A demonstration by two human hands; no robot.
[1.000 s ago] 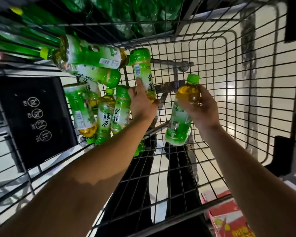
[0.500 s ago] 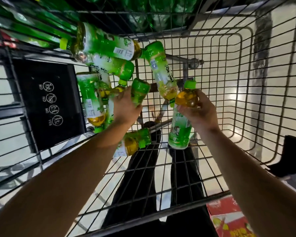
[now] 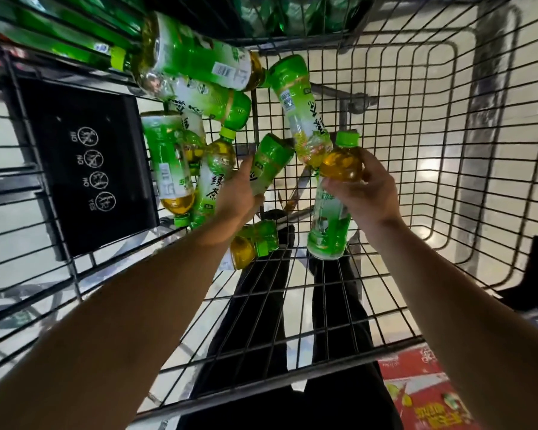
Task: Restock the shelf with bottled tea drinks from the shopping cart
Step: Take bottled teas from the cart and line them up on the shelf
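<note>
Since 0.5 s ago: left hand (image 3: 236,193) has closed round a bottle (image 3: 269,164) in the pile; before, it lay over the pile with that bottle's base just past its knuckles. Right hand (image 3: 365,189) unchanged, same held bottle (image 3: 331,212).

Labels: green sleeves fading to white, with large Chinese characters; "绿茶" reads on one pile bottle (image 3: 213,178) just left of the left hand. Barcode stickers show on several. Black panel (image 3: 87,159) on the cart (image 3: 448,150) wall, left of the pile, carries four round pictograms, three marked "NO", one "YES". Red printed carton (image 3: 416,395) lies below the cart's near edge; its text is too blurred to read.

Room: pile crowds the cart's far-left corner against the panel. Wire floor right of the right hand lies open out to the cart's right wall.

Fingers: left-hand fingers curl round the bottle's lower body, its base pointing up and away from the wrist. One bottle (image 3: 255,243) lies on the wire floor under the left wrist. Right-hand fingers wrap the held bottle's shoulder and upper label, cap (image 3: 347,139) up, base hanging just above the wire floor, clear of the pile.
</note>
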